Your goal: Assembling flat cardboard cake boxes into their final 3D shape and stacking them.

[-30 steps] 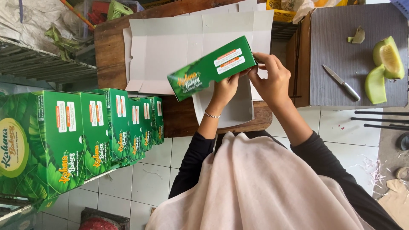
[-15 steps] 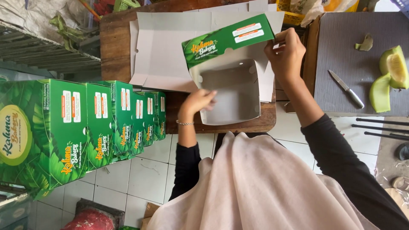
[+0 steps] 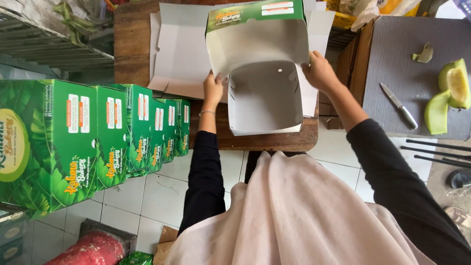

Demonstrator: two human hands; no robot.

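A row of finished green cake boxes (image 3: 98,142) is seen at nine o'clock, stood side by side along the white tiled floor (image 3: 147,201), each closed and fully formed; five or so can be counted, so a good part of the folding is judged done. At twelve o'clock a stack of flat white carton blanks (image 3: 179,49) is spread on the wooden desk (image 3: 132,49), which suggests that more boxes are left to be made.

At the centre of the view, on the near edge of the desk, a half-formed box (image 3: 265,95) is being worked. Its white tray is already raised, with side walls and front wall upright, while the lid, green on its outer face, is tipped up and back toward twelve o'clock and is not yet shut. The left hand (image 3: 213,89) is laid against the tray's wall at nine o'clock, its fingers curled narrowly onto the card. The right hand (image 3: 320,71) is set at three o'clock, its fingers pinched on the side flap by the lid hinge.

At three o'clock, well apart from the box, a small knife (image 3: 398,105) and pieces of cut green fruit (image 3: 449,95) are laid on a grey board (image 3: 392,49).
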